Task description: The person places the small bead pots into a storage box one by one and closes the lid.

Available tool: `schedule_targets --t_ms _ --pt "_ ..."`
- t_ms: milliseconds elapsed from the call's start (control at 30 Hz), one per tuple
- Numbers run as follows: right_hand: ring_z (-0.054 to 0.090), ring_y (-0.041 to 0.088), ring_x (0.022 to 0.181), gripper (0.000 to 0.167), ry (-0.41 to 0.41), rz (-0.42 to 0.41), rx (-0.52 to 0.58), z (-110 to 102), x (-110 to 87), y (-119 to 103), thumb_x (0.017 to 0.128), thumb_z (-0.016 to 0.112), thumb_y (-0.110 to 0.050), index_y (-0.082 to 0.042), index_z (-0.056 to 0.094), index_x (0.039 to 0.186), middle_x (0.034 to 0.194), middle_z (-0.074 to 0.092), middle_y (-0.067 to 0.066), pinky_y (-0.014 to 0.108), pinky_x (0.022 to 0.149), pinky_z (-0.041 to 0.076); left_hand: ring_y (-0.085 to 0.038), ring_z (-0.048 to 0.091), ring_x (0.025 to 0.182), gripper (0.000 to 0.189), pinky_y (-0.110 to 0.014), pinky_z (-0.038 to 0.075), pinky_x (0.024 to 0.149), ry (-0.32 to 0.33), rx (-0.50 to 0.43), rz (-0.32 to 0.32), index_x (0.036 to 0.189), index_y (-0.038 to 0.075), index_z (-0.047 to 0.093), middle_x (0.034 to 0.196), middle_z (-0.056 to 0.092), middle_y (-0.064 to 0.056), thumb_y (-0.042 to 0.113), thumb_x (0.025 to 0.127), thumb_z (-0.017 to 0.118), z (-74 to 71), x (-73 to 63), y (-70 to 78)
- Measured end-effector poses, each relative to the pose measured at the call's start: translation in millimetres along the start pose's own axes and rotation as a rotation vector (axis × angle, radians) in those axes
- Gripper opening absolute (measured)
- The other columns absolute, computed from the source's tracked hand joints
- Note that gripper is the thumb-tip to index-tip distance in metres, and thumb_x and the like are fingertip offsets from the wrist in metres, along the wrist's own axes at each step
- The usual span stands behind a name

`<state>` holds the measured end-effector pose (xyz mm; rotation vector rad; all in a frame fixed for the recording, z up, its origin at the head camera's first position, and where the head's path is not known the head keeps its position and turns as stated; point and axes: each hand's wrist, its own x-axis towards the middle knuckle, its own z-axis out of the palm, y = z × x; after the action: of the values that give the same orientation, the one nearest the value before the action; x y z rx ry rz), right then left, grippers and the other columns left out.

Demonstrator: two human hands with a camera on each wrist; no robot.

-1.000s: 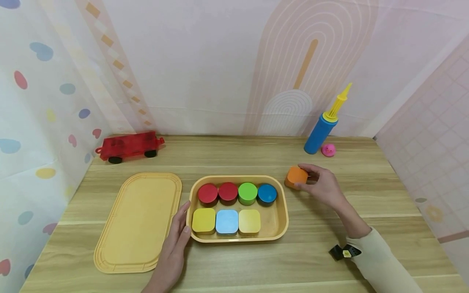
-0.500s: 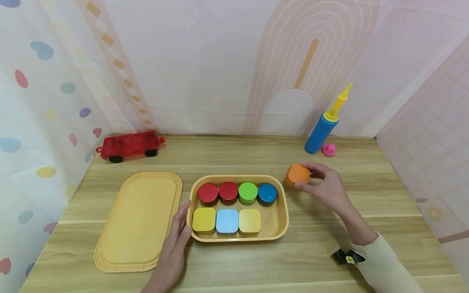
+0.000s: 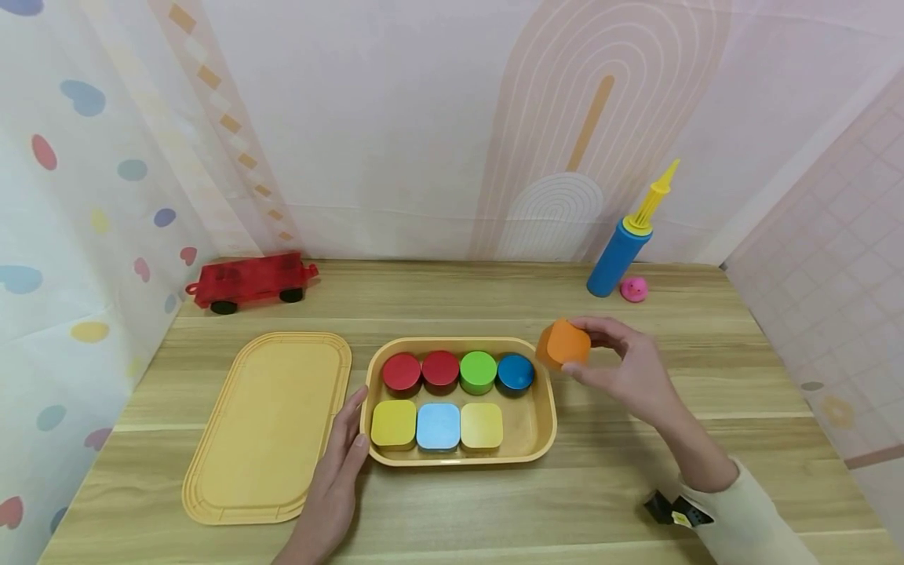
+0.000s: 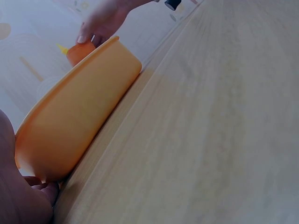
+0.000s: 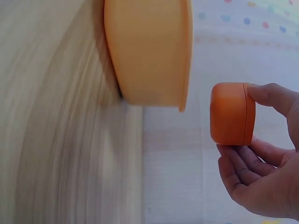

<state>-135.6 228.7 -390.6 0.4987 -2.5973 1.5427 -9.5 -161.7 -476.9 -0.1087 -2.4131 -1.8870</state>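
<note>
My right hand (image 3: pixel 632 373) pinches a square orange tub (image 3: pixel 565 345) between thumb and fingers, raised off the table beside the upper right corner of a yellow tray (image 3: pixel 544 435). A lid seam shows on the orange tub (image 5: pixel 229 114) in the right wrist view. Inside the tray, the back row has two red round tubs (image 3: pixel 439 370), a green one (image 3: pixel 478 372) and a blue one (image 3: pixel 515 373). In front sit a yellow square tub (image 3: pixel 394 422), a light blue one (image 3: pixel 438 426) and a pale yellow one (image 3: pixel 481 426). My left hand (image 3: pixel 332 479) touches the tray's left end, fingers fairly straight.
A flat yellow lid (image 3: pixel 268 428) lies left of the tray on the wooden table (image 3: pixel 452 510). At the back stand a red toy wagon (image 3: pixel 250 282), a blue and yellow pump (image 3: pixel 621 251) and a pink toy duck (image 3: pixel 634 289).
The orange tub has risen off the table, tilted, and moved a little left toward the tray with my right hand. My left hand and the tray have stayed in place.
</note>
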Motion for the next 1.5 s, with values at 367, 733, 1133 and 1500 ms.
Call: schedule_targets --t_ms 367,733,1133,1500 --pt "0.071 0.019 0.112 0.051 -0.094 -0.020 -0.064 15 -11.9 -10 0.086 0.095 -0.006 -0.004 0.076 0.134 0.127 0.078 0.006 0.047 0.107 0.061 -0.017 0.027 0.164 0.054 -0.004 0.028 0.117 -0.005 0.002 -0.023 0.176 0.023 0.030 0.182 0.029 -0.008 0.020 0.122 0.039 -0.1 0.7 0.4" --pt "0.077 0.027 0.112 0.054 -0.148 -0.090 -0.112 29 -24.0 -17 0.080 0.101 -0.009 -0.009 0.079 0.129 0.128 0.076 0.005 0.055 0.099 0.066 -0.021 0.027 0.164 0.054 -0.004 0.028 0.117 -0.002 -0.001 -0.033 0.176 0.022 0.030 0.182 0.029 -0.009 0.021 0.122 0.040 -0.1 0.8 2.0" --pt "0.065 0.042 0.132 0.055 -0.179 -0.150 -0.218 34 -25.8 -14 0.074 0.102 -0.006 -0.012 0.082 0.125 0.145 0.068 0.013 0.069 0.105 0.057 -0.026 0.027 0.165 0.054 -0.004 0.028 0.117 -0.009 -0.006 -0.043 0.176 0.021 0.029 0.182 0.028 -0.010 0.022 0.122 0.039 0.2 1.5 3.3" --pt "0.024 0.047 0.165 0.051 -0.293 -0.064 -0.260 36 -24.1 -11 0.076 0.103 -0.016 -0.014 0.085 0.123 0.173 0.045 0.018 0.086 0.119 0.031 -0.008 0.027 0.162 0.054 -0.003 0.028 0.117 -0.001 -0.014 -0.026 0.175 0.022 0.031 0.182 0.029 -0.008 0.020 0.122 0.040 0.0 0.5 2.0"
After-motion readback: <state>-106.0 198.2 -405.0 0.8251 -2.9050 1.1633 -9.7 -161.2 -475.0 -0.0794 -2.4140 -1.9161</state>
